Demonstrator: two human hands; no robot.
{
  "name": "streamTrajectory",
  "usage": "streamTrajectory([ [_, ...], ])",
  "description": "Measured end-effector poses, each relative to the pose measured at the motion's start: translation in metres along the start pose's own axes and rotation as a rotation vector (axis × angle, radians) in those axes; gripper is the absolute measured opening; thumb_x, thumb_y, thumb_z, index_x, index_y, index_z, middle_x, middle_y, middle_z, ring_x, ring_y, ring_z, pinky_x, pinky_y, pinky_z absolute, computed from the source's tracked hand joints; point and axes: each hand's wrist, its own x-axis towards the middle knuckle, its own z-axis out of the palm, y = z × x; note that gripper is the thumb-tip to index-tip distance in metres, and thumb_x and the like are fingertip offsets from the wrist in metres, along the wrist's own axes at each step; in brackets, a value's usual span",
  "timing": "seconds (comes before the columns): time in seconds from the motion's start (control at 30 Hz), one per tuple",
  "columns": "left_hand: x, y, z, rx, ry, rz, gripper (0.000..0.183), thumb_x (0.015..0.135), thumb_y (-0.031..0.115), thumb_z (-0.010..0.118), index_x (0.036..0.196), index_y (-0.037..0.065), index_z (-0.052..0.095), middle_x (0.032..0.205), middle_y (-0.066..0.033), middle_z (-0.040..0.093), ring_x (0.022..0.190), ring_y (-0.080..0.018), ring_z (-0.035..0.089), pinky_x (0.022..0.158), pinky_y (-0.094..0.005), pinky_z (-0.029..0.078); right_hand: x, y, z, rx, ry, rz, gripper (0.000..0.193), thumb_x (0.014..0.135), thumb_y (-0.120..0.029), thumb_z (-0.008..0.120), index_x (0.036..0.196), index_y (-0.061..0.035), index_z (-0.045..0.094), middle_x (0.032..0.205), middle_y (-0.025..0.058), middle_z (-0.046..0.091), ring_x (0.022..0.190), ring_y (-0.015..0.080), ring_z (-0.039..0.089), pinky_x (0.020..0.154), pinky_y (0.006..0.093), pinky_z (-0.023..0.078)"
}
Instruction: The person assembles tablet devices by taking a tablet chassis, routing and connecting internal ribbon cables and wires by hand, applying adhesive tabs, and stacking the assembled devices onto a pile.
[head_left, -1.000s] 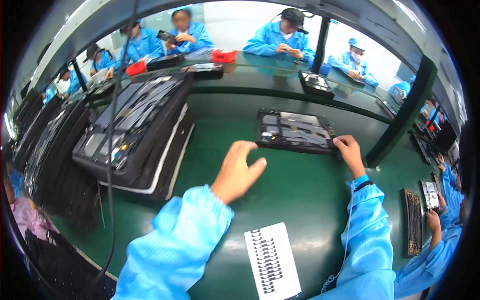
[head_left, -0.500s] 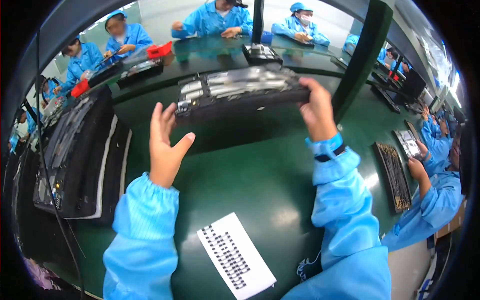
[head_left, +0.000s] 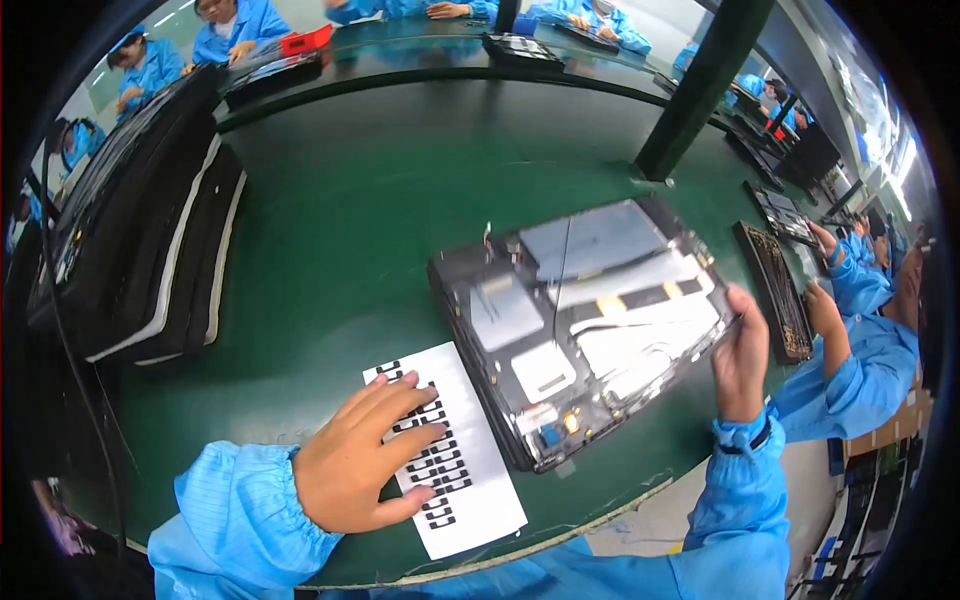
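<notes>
My left hand point(head_left: 370, 455) lies palm down with its fingers spread over a white sheet point(head_left: 465, 515). Rows of small black pieces mark the sheet. To its right is a dark, flat electronic device point(head_left: 590, 320) with its inside exposed, showing silver plates, white strips and cables. My right hand point(head_left: 742, 350) grips the device's right edge, and the fingers underneath are partly hidden. The device's lower left corner comes close to the sheet's right edge. Whether the device rests fully on the green table point(head_left: 330, 200) I cannot tell.
Thick black foam blocks with white edges point(head_left: 170, 270) are stacked at the left. A dark post point(head_left: 705, 85) rises at the far right. On the right, a co-worker's hands point(head_left: 825, 310) are near a long dark tray point(head_left: 775, 290). Other people sit along the far bench.
My right hand has brought the device from the far side down toward me and to the right. My left hand has moved away from the device's left end down onto the white sheet.
</notes>
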Motion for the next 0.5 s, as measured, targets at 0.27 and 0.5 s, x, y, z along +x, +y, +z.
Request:
streamTrajectory([
  [0.27, 0.000, 0.002, 0.001, 0.009, -0.019, -0.024, 0.047, 0.070, 0.023, 0.067, 0.109, 0.001, 0.053, 0.121, -0.0248, 0.041, 0.119, -0.0424, 0.035, 0.100, -0.0512, 0.025, 0.026, 0.028, 0.011, -0.003, -0.024, 0.121, 0.016, 0.076, -0.006, 0.055, 0.090, 0.0022, 0.056, 0.082, 0.0096, 0.057, 0.077, 0.0183, 0.054, 0.076, 0.0308, 0.045],
  [0.5, -0.003, -0.001, 0.005, -0.024, 0.051, 0.009, 0.048, 0.066, 0.020, 0.068, 0.108, 0.001, 0.054, 0.118, -0.0218, 0.045, 0.115, -0.0385, 0.041, 0.095, -0.0463, 0.034, 0.013, 0.022, -0.017, -0.120, 0.049, 0.093, 0.015, 0.071, -0.004, 0.050, 0.085, 0.0001, 0.055, 0.074, 0.0038, 0.052, 0.071, 0.0138, 0.050, 0.071, 0.0260, 0.044],
])
